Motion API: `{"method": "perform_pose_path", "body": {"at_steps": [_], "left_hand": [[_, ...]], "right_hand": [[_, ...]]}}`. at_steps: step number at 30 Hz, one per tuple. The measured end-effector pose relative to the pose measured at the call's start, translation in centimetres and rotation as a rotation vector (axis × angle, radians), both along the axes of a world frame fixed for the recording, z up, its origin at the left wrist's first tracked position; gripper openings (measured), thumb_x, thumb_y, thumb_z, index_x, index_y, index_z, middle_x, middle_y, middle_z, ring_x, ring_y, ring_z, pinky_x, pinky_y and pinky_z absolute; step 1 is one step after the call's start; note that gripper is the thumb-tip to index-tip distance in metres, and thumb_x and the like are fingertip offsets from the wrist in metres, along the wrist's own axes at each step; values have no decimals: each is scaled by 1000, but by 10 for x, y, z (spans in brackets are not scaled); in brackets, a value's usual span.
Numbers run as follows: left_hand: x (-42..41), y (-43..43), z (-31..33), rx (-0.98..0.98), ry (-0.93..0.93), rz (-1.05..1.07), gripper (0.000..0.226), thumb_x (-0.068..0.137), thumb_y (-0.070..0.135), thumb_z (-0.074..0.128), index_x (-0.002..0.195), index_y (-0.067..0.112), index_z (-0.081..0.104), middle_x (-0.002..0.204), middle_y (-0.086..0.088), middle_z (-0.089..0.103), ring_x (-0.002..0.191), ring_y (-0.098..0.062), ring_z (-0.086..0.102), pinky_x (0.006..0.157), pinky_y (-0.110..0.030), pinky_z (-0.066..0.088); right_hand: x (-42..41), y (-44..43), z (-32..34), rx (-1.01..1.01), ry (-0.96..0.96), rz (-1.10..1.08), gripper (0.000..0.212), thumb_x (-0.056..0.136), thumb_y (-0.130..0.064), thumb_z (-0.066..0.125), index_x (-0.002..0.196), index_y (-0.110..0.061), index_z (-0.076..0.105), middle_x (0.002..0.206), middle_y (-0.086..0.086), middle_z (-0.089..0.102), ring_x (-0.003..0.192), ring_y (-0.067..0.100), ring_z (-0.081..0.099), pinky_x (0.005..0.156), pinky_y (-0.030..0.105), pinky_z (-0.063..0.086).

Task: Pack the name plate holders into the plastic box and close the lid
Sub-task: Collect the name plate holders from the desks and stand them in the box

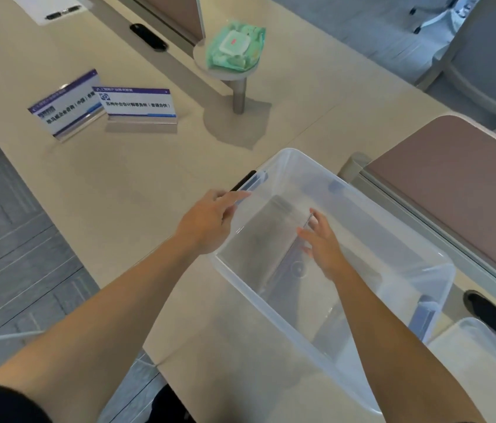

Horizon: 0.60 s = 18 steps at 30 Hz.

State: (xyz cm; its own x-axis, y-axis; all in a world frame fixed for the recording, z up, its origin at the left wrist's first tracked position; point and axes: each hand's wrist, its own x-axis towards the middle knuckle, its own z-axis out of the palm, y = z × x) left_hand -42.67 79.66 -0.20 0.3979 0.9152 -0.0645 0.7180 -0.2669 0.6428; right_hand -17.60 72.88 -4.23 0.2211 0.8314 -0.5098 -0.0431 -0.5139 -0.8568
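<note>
- My left hand (210,221) rests straight fingers on the plastic box (362,193) rim; my right hand (323,242), spread and empty, reaches inside, where one clear holder (283,257) seems packed.
- Two name plate holders (67,108) (138,103) wait well left of the box; the apparent lid (484,361), just right of it, is still off.

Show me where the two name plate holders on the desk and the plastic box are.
Left name plate holder (65,106): head view, middle of its printed face.
Right name plate holder (138,102): head view, middle of its printed face.
Plastic box (387,236): head view, inside of its far wall.
</note>
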Motion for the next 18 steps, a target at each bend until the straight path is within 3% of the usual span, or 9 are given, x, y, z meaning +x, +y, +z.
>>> {"method": "perform_pose_path", "body": {"at_steps": [2,4,7,10,14,18], "left_hand": [[-1,0,1,-25,-30,11,42,103,23,40,134,49,50,125,9,49,89,-11,57,84,-34,51],[-1,0,1,-33,-48,18,41,103,23,41,134,49,51,124,9,50,91,-10,59,87,-35,51],[0,0,2,-50,-62,31,41,103,23,42,132,49,53,123,11,50,93,-9,58,89,-35,50],[-1,0,1,-51,-72,39,41,103,23,42,131,50,53,121,11,50,92,-8,58,89,-36,51],[-1,0,0,-48,-96,48,41,102,21,44,129,50,54,118,12,51,90,-5,57,87,-36,51],[0,0,-1,-55,-104,56,40,102,21,45,129,48,57,119,11,51,95,-9,57,87,-30,49]], "right_hand": [[0,-8,8,18,-144,45,87,84,-40,75,152,-40,20,163,1,23,147,26,28,116,50,32],[-5,-25,18,66,-326,212,108,74,-55,78,154,-42,7,165,-8,9,151,18,16,119,44,27],[-22,-49,23,-34,-470,504,118,68,-59,80,151,-51,-3,165,-11,4,151,18,16,116,42,31],[-31,-53,16,-102,-494,543,125,66,-61,82,150,-52,-10,166,-9,6,150,25,21,116,48,34],[-26,-45,9,-112,-396,530,126,67,-57,83,149,-54,-12,166,-10,5,150,27,24,114,46,35],[-29,-33,5,-123,-386,547,132,58,-70,81,142,-62,-21,166,-10,11,141,30,42,108,48,44]]}}
